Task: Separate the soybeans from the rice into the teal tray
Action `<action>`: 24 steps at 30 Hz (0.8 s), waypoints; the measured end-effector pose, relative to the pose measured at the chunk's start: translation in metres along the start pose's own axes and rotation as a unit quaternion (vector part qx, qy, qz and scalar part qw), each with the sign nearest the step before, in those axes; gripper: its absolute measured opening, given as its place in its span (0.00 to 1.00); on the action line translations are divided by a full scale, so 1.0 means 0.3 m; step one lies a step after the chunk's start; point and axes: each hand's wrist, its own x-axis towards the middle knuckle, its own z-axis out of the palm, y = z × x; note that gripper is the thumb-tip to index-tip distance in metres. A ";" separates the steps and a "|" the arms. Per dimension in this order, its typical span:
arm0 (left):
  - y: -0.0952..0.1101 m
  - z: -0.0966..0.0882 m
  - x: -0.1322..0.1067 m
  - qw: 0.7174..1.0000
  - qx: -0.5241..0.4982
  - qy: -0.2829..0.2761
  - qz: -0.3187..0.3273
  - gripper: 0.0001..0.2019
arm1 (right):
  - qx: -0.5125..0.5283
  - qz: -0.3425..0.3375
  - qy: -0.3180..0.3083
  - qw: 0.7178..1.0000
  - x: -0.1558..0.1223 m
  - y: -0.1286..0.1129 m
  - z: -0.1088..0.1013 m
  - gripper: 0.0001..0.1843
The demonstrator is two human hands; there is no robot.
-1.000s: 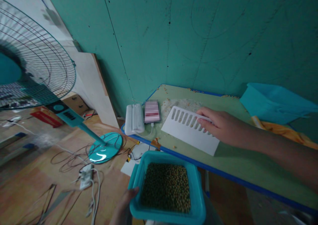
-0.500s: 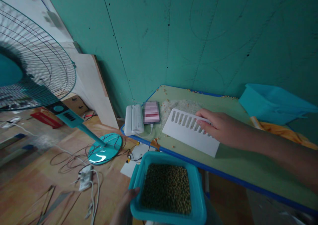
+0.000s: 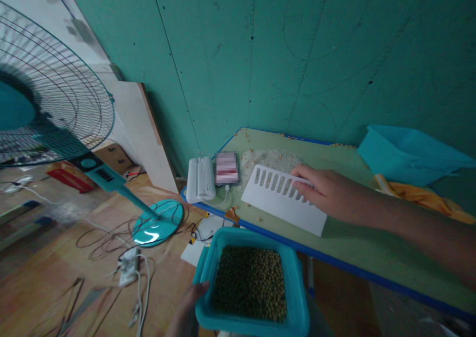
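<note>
My right hand grips the slotted upper edge of a white plastic scraper plate, thumb on the near face and fingers over the top. The plate leans on the pale green tabletop, near a grey dusty patch with a few scattered beans. Below the table's front edge, my left hand holds the left rim of a teal plastic basin. Inside the basin, dark green beans lie on the left and tan soybeans on the right. Most of the left fingers are hidden under the basin.
An empty-looking blue bin and an orange cloth lie at the table's right. A white device and a blurred-out box sit at its left corner. A teal fan, cables and a power strip occupy the floor.
The white scraper plate and my right hand have shifted very slightly left. The basin and my left hand look unchanged.
</note>
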 end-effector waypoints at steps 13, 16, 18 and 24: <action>0.005 0.007 -0.004 1.000 -0.014 -0.011 -0.005 0.10 | 0.002 -0.015 -0.013 1.000 -0.011 -0.021 0.015 0.08; 0.005 0.008 -0.007 1.000 -0.002 -0.005 -0.002 0.10 | 0.000 -0.030 -0.012 0.999 0.001 -0.021 0.016 0.08; 0.002 0.005 -0.006 1.000 -0.002 0.000 -0.005 0.10 | -0.001 -0.036 -0.015 0.999 0.008 -0.023 0.013 0.09; 0.001 -0.005 0.002 0.999 -0.030 0.016 -0.014 0.11 | -0.015 -0.048 -0.018 0.999 0.018 -0.038 0.004 0.08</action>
